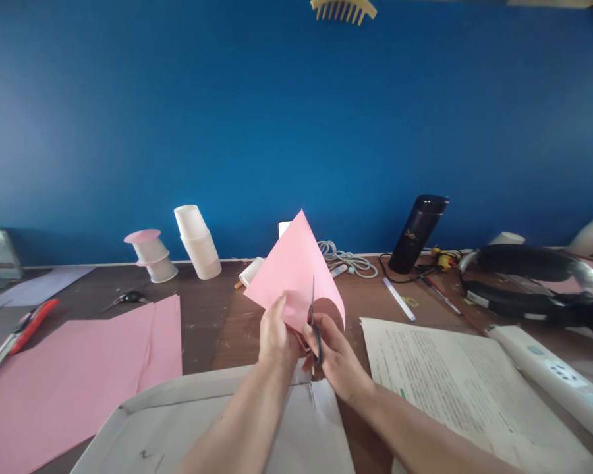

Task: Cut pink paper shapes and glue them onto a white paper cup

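We cut a pink sheet over the table's near edge.

Our left hand [275, 336] pinches the folded pink sheet [296, 276] at its lower edge, holding it upright above the white tray [178, 408]. Our right hand [337, 355] is closed through the handles of the scissors [315, 322], whose blades point up against the sheet. A printed page [454, 382] lies toward the right edge.

The dark brown wooden table [205, 326] carries large pink paper sheets [74, 375] at left, 2 stacks of white paper cups [197, 243], a printed white document [454, 382], a dark cylindrical flask [418, 232], a white power strip [553, 378] and a red-handled cutter [22, 329].
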{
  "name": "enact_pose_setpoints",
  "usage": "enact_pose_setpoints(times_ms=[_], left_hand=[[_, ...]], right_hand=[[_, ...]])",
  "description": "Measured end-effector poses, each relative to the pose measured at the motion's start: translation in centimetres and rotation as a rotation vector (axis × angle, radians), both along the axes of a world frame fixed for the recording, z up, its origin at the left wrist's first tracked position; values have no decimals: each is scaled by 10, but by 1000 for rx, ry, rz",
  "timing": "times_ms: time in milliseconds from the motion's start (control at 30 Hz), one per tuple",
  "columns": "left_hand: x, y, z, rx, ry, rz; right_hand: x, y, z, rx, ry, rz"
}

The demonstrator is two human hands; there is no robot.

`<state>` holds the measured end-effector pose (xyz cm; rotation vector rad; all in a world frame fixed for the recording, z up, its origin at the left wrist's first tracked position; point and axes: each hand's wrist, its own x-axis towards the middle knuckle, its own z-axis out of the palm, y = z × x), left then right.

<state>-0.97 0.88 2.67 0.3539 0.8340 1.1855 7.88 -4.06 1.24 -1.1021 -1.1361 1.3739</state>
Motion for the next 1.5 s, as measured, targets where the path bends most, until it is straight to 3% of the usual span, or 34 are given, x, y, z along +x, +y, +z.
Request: enact_pose_setpoints(times_ms=[300, 833, 1500], left_hand=[[1, 1, -1, -31, 31, 46], [0, 0, -2, -91, 68, -11], [1, 2, -4, -166, 71, 24]], right_hand=[[0, 0, -3, 6, 2, -16], [0, 0, 1, -5, -38, -11], [1, 7, -20, 79, -63, -45]])
